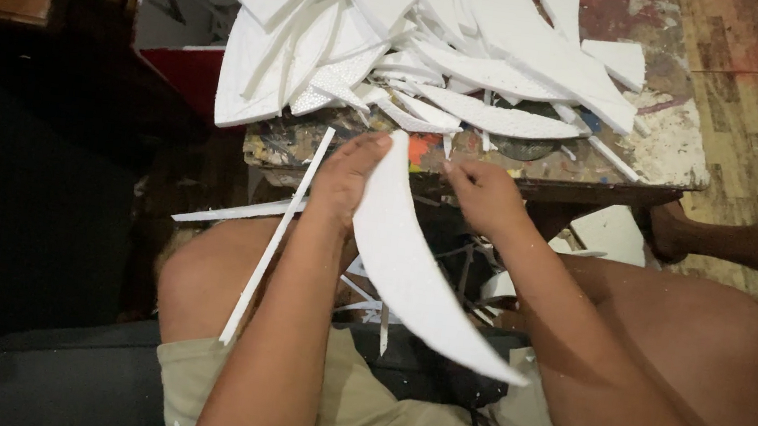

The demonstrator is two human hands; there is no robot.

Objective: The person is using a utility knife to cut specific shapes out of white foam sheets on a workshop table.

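My left hand (345, 179) grips the upper end of a long curved white foam piece (411, 264) that runs down across my lap to a sharp point. My right hand (484, 196) hovers just to the right of that upper end, fingers curled and pinched together; whether it holds a small tool or scrap is unclear. Both hands sit at the near edge of a paint-stained table (660, 169). A big heap of white foam offcuts (398, 44) covers the table top behind them.
A thin white foam strip (276, 239) leans across my left knee, and another strip (236, 211) lies crosswise beside it. More foam scraps (610, 232) lie under the table. Another person's leg (755, 248) crosses the wooden floor at right. Dark furniture fills the left.
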